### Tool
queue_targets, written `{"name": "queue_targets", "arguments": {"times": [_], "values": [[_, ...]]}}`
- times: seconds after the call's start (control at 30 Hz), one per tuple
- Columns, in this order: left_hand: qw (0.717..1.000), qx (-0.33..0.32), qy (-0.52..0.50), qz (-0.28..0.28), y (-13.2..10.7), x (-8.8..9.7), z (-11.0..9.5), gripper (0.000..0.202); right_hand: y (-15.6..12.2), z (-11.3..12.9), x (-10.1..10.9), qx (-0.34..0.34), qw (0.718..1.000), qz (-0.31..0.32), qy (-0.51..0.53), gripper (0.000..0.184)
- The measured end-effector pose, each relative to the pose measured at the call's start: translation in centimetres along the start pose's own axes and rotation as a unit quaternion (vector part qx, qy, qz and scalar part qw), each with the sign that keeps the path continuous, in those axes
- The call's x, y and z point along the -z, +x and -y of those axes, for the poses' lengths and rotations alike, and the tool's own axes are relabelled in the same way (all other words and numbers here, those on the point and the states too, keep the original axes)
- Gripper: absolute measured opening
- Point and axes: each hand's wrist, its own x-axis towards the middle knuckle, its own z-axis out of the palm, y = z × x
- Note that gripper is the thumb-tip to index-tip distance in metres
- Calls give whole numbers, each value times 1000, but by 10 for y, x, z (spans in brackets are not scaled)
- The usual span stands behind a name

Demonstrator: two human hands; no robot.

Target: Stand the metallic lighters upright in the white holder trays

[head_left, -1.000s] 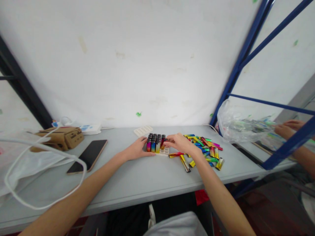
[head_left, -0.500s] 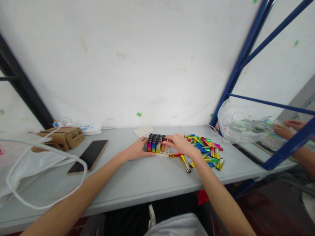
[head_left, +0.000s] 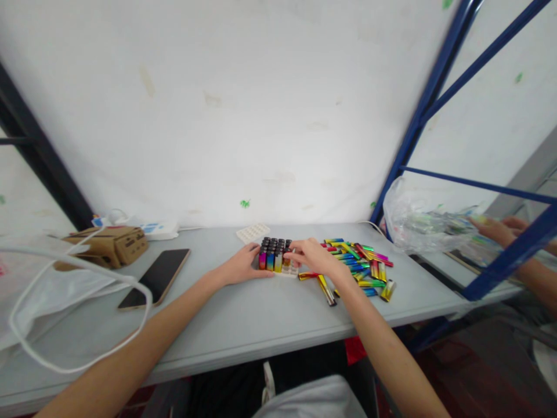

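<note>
A white tray (head_left: 290, 272) on the grey table (head_left: 243, 313) holds several upright rainbow-coloured lighters (head_left: 272, 253) with black tops. My left hand (head_left: 241, 265) rests against the tray's left side, fingers curled around the lighters there. My right hand (head_left: 312, 256) is at the tray's right edge, fingers pinched on a lighter that it sets among the others. A loose pile of the same coloured lighters (head_left: 363, 267) lies just right of my right hand.
A second white tray (head_left: 253, 232) lies behind. A phone (head_left: 155, 276), a cardboard box (head_left: 108, 244), a power strip (head_left: 148, 228) and a white bag with cord (head_left: 52, 296) sit at left. At right, blue frame bars (head_left: 418, 128), a plastic bag (head_left: 418, 223) and another person's hands (head_left: 500, 229).
My right hand has shifted slightly left toward the tray's right edge. My left hand has stayed put. The other person's hands at far right have moved a little.
</note>
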Motion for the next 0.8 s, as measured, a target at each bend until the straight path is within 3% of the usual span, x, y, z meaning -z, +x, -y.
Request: {"name": "queue_targets", "arguments": {"times": [0.17, 0.27, 0.43, 0.57, 0.67, 0.8], "values": [[1000, -2, 4, 5, 0, 2, -2, 74, 0, -2, -4, -70, 992, -36, -102, 30], [1000, -7, 4, -1, 1, 2, -2, 72, -3, -8, -1, -61, 993, -24, -99, 24], [1000, -6, -1, 2, 2, 1, 1, 76, -16, -24, 17, -29, 997, 77, 0, 14], [1000, -6, -2, 6, 2, 0, 1, 76, -23, -39, 18, -52, 988, 146, -26, 25], [1000, -15, 4, 1, 0, 1, 0, 76, -27, -48, 16, -26, 990, 131, -39, 16], [1000, -19, 6, -4, 0, 0, 2, 74, -34, -48, 32, -12, 999, 39, -11, 18]]}}
